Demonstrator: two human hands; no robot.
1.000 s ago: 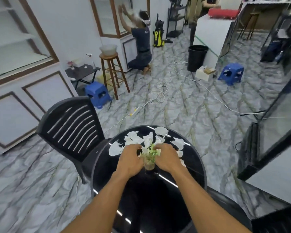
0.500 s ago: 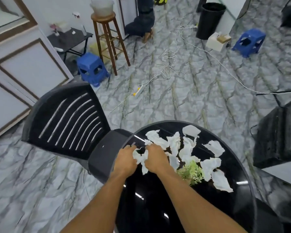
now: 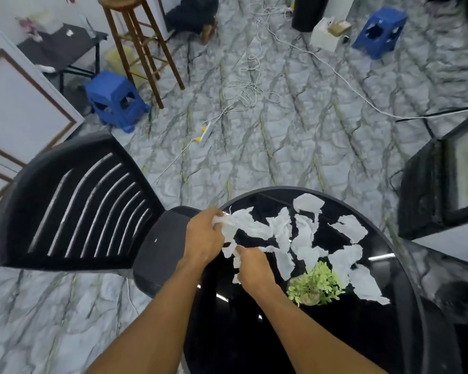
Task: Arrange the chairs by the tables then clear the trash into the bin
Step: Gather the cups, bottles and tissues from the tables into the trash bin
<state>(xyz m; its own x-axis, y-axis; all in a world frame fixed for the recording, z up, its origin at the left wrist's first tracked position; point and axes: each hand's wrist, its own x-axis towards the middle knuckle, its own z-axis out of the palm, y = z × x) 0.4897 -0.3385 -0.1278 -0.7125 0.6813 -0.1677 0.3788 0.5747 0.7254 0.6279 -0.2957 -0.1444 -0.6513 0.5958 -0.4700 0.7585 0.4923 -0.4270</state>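
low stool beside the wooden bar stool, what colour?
The low stool is solid blue; the head view shows it best.

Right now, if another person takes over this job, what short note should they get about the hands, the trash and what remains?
Left hand: fingers grip a bunch of paper scraps at the table's left edge.
Right hand: pinches another scrap just beside it.
Things: most scraps lie spread over the round black table, around the small green plant. A black chair stands at the table's left side. The black bin is far across the floor.
Done: this chair appears placed; gathering begun.
Left: collect the other scraps and carry all to the bin.
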